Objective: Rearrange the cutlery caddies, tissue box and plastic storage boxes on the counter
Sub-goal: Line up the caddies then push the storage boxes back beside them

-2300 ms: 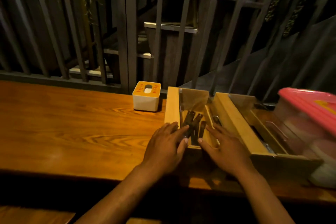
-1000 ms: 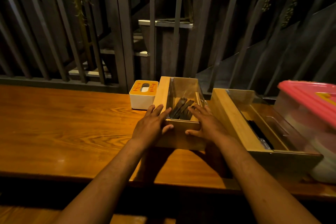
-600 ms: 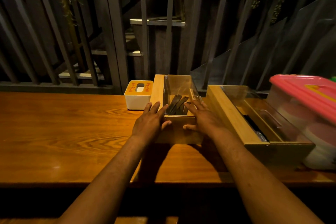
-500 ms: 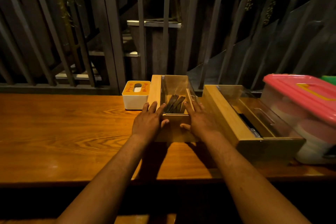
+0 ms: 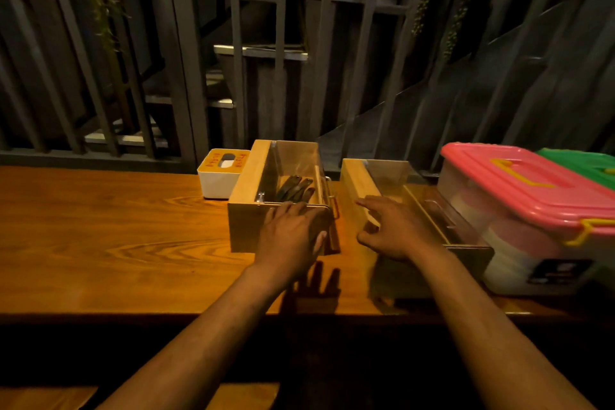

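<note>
Two wooden cutlery caddies stand side by side on the wooden counter (image 5: 100, 226). The left caddy (image 5: 249, 190) holds dark cutlery handles behind a clear lid; my left hand (image 5: 293, 233) rests flat against its near end, fingers on the top edge. My right hand (image 5: 396, 230) hovers with spread fingers over the near left part of the right caddy (image 5: 359, 180), holding nothing. A white tissue box with an orange top (image 5: 219, 173) touches the left caddy's far left side. A clear storage box with a pink lid (image 5: 529, 200) sits right of the right caddy.
A green-lidded box (image 5: 585, 163) shows behind the pink one at the right edge. A dark metal railing (image 5: 186, 76) runs along the counter's far edge. Bare counter stretches to the left of the tissue box.
My right hand has left the left caddy and moved right over the right caddy. My left hand has shifted to the middle of the left caddy's near end.
</note>
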Demonstrator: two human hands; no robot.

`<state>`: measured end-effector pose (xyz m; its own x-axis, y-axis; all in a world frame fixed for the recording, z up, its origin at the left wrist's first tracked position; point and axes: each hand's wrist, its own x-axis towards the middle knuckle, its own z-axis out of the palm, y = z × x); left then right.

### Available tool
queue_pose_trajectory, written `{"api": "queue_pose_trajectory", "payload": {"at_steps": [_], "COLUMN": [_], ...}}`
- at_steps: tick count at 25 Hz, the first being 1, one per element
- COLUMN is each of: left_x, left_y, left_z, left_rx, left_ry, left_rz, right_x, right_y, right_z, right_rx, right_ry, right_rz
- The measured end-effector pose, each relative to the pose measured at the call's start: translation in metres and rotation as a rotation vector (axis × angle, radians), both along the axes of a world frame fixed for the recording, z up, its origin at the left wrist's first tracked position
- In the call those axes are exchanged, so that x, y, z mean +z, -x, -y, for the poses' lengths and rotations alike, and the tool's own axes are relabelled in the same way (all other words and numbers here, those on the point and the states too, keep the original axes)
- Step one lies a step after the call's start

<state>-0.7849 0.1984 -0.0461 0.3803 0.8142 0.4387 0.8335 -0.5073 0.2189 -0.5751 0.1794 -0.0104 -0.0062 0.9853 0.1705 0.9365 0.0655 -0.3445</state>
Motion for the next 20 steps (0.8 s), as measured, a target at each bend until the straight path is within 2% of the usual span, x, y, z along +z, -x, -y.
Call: {"api": "queue_pose_trajectory", "payload": {"at_steps": [2,6,8,12,20], "left_x": [0.001,-0.008,-0.016,-0.039,-0.049], "left_y": [-0.036,-0.108,-0.135,-0.15,-0.154], "left_z": [0.012,0.034,0.04,0.043,0.041], "left_rx": [-0.041,-0.113,-0.094,0.015,0.103], "left_ry": [-0.001,0.103,0.144,0.069,0.011], "left_rz": [0.015,-0.006,-0.027,-0.035,0.021], "right_x": [-0.005,-0.017,-0.028,-0.051,-0.059], "right_y": [-0.046,-0.133,-0.156,-0.164,-0.171], "right_z": [0.014,0.038,0.044,0.04,0.03], "right_rx": [0.012,-0.015,0.006,0.051,0.095], "right_ry": [0.044,0.153,0.092,-0.05,-0.07], "right_rz": [-0.019,0.116,0.126,0.122,0.102]}}
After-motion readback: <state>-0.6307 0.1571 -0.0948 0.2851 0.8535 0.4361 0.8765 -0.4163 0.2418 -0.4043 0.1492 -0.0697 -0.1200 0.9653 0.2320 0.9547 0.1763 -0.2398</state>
